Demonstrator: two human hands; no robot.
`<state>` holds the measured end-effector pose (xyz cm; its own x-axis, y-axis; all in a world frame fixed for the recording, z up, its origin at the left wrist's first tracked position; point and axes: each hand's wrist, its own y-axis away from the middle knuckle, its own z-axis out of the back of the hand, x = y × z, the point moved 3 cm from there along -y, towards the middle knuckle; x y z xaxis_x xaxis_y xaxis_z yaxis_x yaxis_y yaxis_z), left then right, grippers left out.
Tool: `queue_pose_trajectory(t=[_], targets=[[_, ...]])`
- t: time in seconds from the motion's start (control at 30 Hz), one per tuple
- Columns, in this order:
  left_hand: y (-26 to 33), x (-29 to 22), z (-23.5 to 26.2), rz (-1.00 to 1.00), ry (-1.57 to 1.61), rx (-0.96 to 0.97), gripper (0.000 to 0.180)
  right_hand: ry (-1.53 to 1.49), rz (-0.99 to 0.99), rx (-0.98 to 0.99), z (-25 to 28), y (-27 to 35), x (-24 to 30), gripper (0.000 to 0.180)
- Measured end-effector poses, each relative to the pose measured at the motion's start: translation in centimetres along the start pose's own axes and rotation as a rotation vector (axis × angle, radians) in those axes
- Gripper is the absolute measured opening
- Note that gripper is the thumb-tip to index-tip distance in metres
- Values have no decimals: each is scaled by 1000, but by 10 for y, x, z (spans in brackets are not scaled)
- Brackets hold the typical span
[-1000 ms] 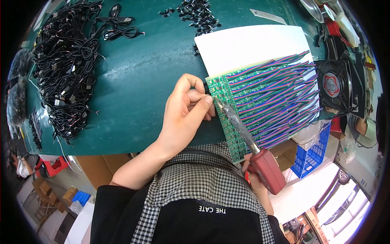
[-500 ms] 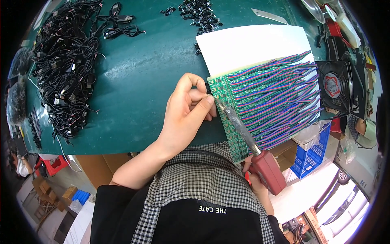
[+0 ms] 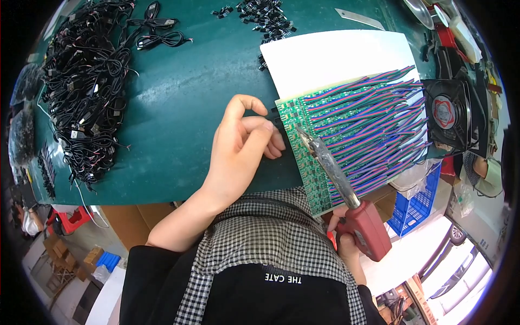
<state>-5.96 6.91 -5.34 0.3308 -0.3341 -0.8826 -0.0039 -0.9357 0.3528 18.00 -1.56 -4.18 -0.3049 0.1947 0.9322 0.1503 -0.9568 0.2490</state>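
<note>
The green circuit board (image 3: 314, 181) lies on a white sheet (image 3: 341, 59), and many blue, red and dark wires (image 3: 374, 119) run off to its right. The soldering iron (image 3: 331, 168) points its tip over the left part of the board; I can't tell if it touches. The right hand (image 3: 349, 246) is just below the board, its grip wrapped around the iron's red handle (image 3: 369, 230). The left hand (image 3: 238, 143) is just left of the board. Its grip is loose, with thumb and first finger apart.

All this is on a shiny green tabletop (image 3: 179, 108). A big heap of black cables (image 3: 89, 92) is far left of the board. Small black parts (image 3: 265, 19) sit in a pile above its upper left. A flat metal strip (image 3: 358, 19) lies above the board, past the white sheet. A black fan (image 3: 447, 111) stands right of the wires.

The near edge of the tabletop curves by the checked apron (image 3: 271, 233), and the board's bottom corner seems to poke past it. Below the board to the right is a blue crate (image 3: 414, 208). A wide stretch of tabletop shows between board and cables, so the left hand has room that way.
</note>
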Motion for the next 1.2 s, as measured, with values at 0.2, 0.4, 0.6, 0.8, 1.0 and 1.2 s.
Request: queue_pose_trajectory(t=[0.2, 0.4, 0.6, 0.8, 1.0, 1.2], targets=[[0, 1, 2, 106, -136, 35, 12, 51, -29, -16, 2, 2, -3, 56], [-2, 2, 1, 65, -147, 52, 14, 83, 105, -9, 10, 16, -28, 64], [-2, 2, 0, 65, -174, 44, 13, 2, 66, -64, 2, 8, -12, 62], [-2, 2, 0, 65, -180, 39, 13, -1, -57, -47, -2, -1, 6, 45], [-2, 1, -1, 64, -175, 29, 14, 89, -5, -102, -2, -2, 12, 27], [-1, 0, -1, 57, -189, 29, 13, 39, -58, -91, -1, -2, 11, 20]])
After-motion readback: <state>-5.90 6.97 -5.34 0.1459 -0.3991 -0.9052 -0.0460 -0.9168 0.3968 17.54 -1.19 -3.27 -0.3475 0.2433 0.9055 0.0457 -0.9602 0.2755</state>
